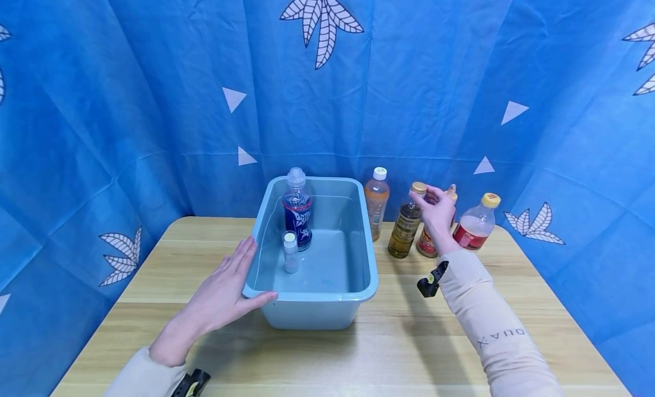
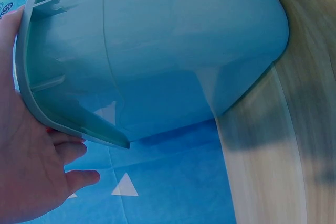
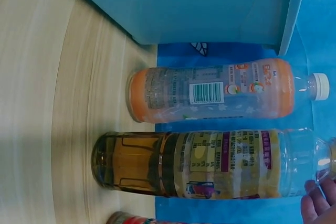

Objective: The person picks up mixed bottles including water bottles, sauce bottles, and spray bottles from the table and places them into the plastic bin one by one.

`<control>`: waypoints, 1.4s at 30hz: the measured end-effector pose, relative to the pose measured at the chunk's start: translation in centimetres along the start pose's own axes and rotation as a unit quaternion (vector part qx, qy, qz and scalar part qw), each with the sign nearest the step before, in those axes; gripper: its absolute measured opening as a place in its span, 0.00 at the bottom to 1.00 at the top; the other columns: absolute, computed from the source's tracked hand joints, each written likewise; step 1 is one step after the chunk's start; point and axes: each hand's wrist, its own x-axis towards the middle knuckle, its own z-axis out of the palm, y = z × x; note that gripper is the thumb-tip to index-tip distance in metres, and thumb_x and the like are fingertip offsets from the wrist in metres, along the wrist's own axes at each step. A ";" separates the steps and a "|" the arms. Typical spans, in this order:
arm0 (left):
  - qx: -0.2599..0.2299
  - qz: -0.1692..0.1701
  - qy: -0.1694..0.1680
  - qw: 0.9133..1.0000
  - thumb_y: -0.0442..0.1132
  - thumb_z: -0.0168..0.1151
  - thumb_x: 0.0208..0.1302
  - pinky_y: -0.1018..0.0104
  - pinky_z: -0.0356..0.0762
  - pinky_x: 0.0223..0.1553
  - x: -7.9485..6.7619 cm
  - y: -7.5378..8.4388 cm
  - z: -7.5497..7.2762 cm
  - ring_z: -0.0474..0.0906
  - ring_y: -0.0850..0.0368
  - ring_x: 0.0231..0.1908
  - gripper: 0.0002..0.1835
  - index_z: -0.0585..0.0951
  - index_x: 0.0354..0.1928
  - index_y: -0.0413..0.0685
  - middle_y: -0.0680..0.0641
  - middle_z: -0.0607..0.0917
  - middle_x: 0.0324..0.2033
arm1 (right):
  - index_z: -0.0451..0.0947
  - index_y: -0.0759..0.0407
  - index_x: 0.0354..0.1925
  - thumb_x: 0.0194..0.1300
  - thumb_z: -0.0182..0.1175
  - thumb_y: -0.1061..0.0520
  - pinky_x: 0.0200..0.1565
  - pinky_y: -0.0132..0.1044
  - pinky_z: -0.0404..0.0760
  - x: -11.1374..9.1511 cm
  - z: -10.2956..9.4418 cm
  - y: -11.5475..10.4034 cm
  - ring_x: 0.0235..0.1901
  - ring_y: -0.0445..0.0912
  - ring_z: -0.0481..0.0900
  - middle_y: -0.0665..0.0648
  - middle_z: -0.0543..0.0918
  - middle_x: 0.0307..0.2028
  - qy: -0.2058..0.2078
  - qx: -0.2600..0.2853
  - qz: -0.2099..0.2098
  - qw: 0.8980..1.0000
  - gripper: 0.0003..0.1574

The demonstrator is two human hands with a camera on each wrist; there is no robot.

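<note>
My right hand [image 1: 436,212] pinches the neck of a bottle of amber liquid [image 1: 405,229] just under its gold cap. In the right wrist view the fingertips show at that bottle's clear shoulder, and its yellow label faces the camera. My left hand [image 1: 225,289] rests against the light blue plastic basin [image 1: 319,316], fingers stretched along the left rim and thumb on the front corner. Inside the basin stand a dark blue-labelled bottle [image 1: 298,218] with a clear cap and a small white-capped vial [image 1: 290,255].
An orange drink bottle [image 1: 376,206] with a white cap stands between the basin and the amber bottle. Right of that, a red-labelled sauce bottle [image 1: 426,243] is partly hidden by my hand. A yellow-capped bottle [image 1: 475,223] leans farther right. A blue curtain [image 1: 307,112] hangs behind the table.
</note>
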 end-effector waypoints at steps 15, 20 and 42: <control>-0.001 0.004 0.000 1.000 0.71 0.51 0.47 0.44 0.50 0.59 0.1 -0.2 0.0 0.42 0.45 0.65 0.56 0.46 0.68 0.41 0.42 0.46 0.67 | 0.78 0.61 0.47 0.47 0.68 0.50 0.44 0.35 0.75 -0.1 0.1 0.3 0.43 0.47 0.77 0.59 0.80 0.43 0.024 0.004 -0.014 1.000 0.28; -0.004 0.002 -0.001 1.000 0.71 0.52 0.47 0.44 0.49 0.59 0.1 -0.2 -0.1 0.42 0.46 0.65 0.56 0.45 0.68 0.41 0.42 0.46 0.67 | 0.78 0.60 0.47 0.47 0.68 0.48 0.44 0.35 0.75 -0.3 -0.1 0.2 0.42 0.46 0.78 0.59 0.81 0.43 0.023 0.001 -0.018 1.000 0.29; -0.006 -0.004 -0.006 1.000 0.72 0.51 0.47 0.44 0.49 0.59 0.1 -0.2 0.0 0.42 0.45 0.65 0.56 0.44 0.68 0.42 0.41 0.46 0.67 | 0.79 0.61 0.45 0.47 0.68 0.50 0.41 0.31 0.76 -1.1 -1.3 -0.7 0.38 0.42 0.79 0.59 0.81 0.41 0.020 0.020 -0.045 0.999 0.27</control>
